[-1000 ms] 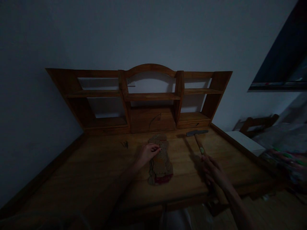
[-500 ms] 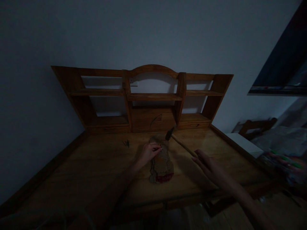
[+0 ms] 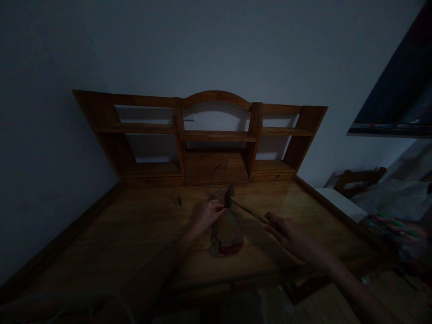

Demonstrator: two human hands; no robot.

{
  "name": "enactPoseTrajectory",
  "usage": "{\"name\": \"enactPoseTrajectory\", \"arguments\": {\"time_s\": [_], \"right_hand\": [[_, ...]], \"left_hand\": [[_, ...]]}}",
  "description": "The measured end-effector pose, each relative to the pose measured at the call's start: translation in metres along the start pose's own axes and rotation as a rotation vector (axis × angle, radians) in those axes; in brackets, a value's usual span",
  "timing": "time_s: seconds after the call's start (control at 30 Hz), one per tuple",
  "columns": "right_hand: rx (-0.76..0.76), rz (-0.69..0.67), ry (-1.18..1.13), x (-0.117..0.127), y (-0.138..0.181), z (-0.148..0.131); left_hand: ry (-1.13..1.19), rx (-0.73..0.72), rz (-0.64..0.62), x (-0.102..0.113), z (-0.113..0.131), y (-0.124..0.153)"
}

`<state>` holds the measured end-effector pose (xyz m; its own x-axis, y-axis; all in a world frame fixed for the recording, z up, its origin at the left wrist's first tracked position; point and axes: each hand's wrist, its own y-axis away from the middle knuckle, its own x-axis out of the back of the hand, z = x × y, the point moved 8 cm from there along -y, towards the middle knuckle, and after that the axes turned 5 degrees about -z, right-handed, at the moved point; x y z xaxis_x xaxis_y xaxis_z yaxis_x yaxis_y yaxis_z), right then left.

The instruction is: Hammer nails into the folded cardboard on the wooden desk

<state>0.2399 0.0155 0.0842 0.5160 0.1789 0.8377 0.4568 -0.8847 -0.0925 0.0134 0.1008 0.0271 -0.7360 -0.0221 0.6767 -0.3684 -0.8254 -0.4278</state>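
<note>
The scene is dim. My right hand (image 3: pixel 286 231) grips the wooden handle of a hammer (image 3: pixel 245 208), whose metal head hangs just above a brown piece of fabric with a red patch (image 3: pixel 227 231) lying on the wooden desk (image 3: pixel 135 234). My left hand (image 3: pixel 209 213) rests on the left edge of the fabric, thumb and fingers pinched round a small dark thing next to the hammer head; it is too small to name.
A wooden hutch with open shelves (image 3: pixel 212 135) stands along the back of the desk against a pale wall. A few small dark nails (image 3: pixel 177 200) lie to the left of the fabric. A wooden chair (image 3: pixel 357 177) and cluttered cloth are at the right.
My right hand lifted the hammer from the desk at the right and swung its head left, over the fabric beside my left fingers. The left hand stayed put.
</note>
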Motion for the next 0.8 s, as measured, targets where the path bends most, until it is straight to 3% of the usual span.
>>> {"name": "enactPoseTrajectory", "arguments": {"time_s": [0.8], "right_hand": [[-0.045, 0.015, 0.025, 0.008, -0.001, -0.005]], "left_hand": [[0.118, 0.024, -0.018, -0.008, -0.012, 0.001]]}}
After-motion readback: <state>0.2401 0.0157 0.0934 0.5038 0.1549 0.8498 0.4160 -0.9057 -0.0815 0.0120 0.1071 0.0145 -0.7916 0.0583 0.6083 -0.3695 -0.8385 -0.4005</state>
